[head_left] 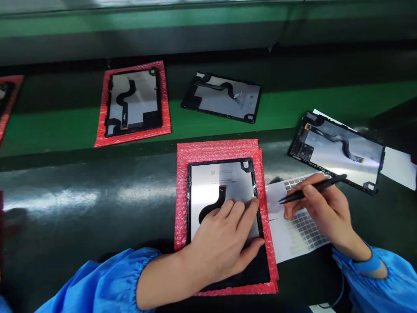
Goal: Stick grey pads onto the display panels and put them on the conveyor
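My left hand lies over a tablet screen panel with a silver back and black frame. Its thumb and index finger reach the panel's right edge, apart from each other, and the hand is open. A black flex cable runs partly under that hand. Beneath the panel are pink bubble-wrap sheets. Black tweezers are pinched in my right hand, tips pointing left. That hand is over a white sheet of small grey rectangular stickers, just right of the pink wrap.
Behind, on the green belt, are a panel on pink wrap and a bare panel. Another panel rests at the right over white paper. More pink wrap shows at the far left. A blue wrist strap circles my right wrist.
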### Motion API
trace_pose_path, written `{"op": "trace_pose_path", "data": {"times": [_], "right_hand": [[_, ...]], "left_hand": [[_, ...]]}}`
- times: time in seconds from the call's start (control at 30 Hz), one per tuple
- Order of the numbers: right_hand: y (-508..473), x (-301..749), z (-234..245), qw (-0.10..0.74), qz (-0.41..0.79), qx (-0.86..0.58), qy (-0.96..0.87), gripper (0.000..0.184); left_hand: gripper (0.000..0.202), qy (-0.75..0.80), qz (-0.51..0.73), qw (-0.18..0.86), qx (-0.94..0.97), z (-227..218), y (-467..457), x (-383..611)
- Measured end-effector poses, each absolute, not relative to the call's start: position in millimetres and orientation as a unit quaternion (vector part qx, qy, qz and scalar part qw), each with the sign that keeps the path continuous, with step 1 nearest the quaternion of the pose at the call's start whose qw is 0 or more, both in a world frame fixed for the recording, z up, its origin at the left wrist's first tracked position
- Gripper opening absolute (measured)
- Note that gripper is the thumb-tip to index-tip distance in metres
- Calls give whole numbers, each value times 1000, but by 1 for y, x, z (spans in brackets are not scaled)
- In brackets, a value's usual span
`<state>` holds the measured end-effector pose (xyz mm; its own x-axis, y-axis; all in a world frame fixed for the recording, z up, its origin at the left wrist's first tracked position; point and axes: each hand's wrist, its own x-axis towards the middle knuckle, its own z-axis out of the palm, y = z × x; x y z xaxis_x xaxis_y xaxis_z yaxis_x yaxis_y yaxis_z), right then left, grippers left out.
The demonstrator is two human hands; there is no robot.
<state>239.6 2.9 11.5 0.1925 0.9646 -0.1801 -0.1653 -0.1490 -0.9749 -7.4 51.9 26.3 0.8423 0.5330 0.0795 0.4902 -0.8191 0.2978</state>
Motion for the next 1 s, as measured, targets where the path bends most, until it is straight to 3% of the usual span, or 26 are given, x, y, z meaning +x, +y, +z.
{"op": "trace_pose_path", "data": {"times": [0.4, 1.0], "right_hand": [[-84, 267, -2, 375, 493, -604, -502, 11], [-84, 267, 7, 307, 471, -629, -537, 20]], "left_hand": [[63, 255, 98, 102, 956, 23, 53, -5], [65, 252, 84, 95, 959, 23, 54, -4]]}}
